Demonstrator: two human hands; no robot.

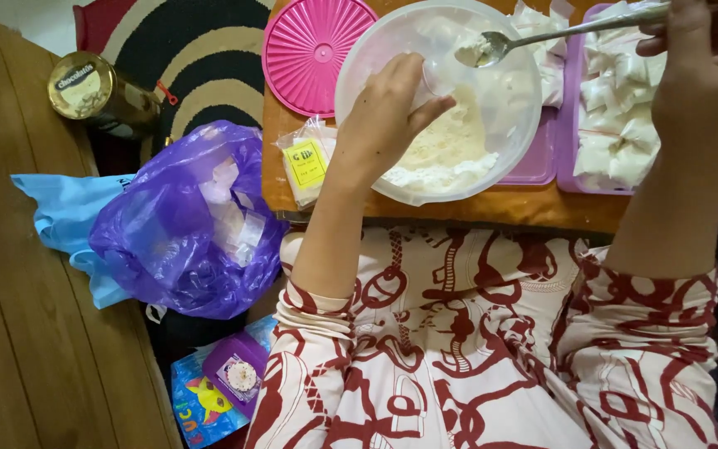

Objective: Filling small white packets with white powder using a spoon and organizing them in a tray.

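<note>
While the wooden floor [10, 333] takes the far left, a round gold-lidded tin [85, 87] stands on the patterned rug edge, contents not visible. Next right: purple plastic bag [184, 224], open top, small clear packets inside, lying on a light blue bag [64, 212]. Below it, a small purple lidded box [238, 374] on a colourful printed packet. Pink ribbed lid [313, 54] lies flat on the orange board [492, 208], off its container. Yellow-labelled sachet [307, 162] sits just beside the bowl. Left hand [388, 116] reaches over the rim into the clear plastic bowl [442, 100], fingers curled shut around a small clear bag held in the bowl. Bowl holds off-white powder, heaped low on the near side, slightly clumpy. Right hand [704, 58] pinches a metal spoon [542, 35] by the handle; the spoon head carries powder over the bowl. Far right, purple tray [571, 108] packed with filled white packets.
</note>
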